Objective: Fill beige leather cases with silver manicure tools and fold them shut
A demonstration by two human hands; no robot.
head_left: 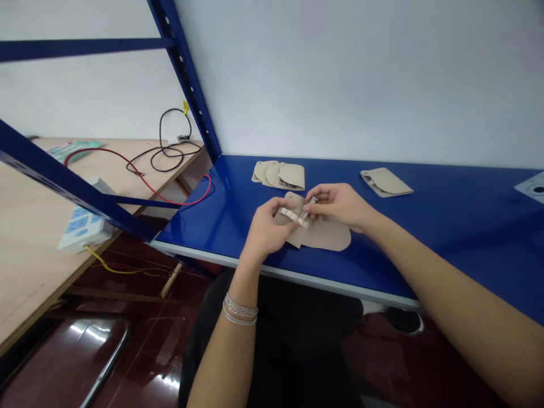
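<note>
On the blue table lies an unfolded beige pouch [329, 234], its rounded flap spread to the right. A white strip with several loops [294, 216] crosses its left part. My left hand [268, 226] has its thumb and fingers closed on the two edges of that left part, around the strip. Between the thumb and fingers of my right hand [335, 205] is a small clear and silvery piece [309, 207], its lower end at the strip. What exactly this piece is cannot be made out.
Several beige pouches [292, 174] overlap behind my hands. Another folded pouch [387, 182] lies farther right. A red cable [170, 201] reaches the table's left end, beside a blue metal post [191, 85]. A power strip [87, 226] sits on the wooden table at the left.
</note>
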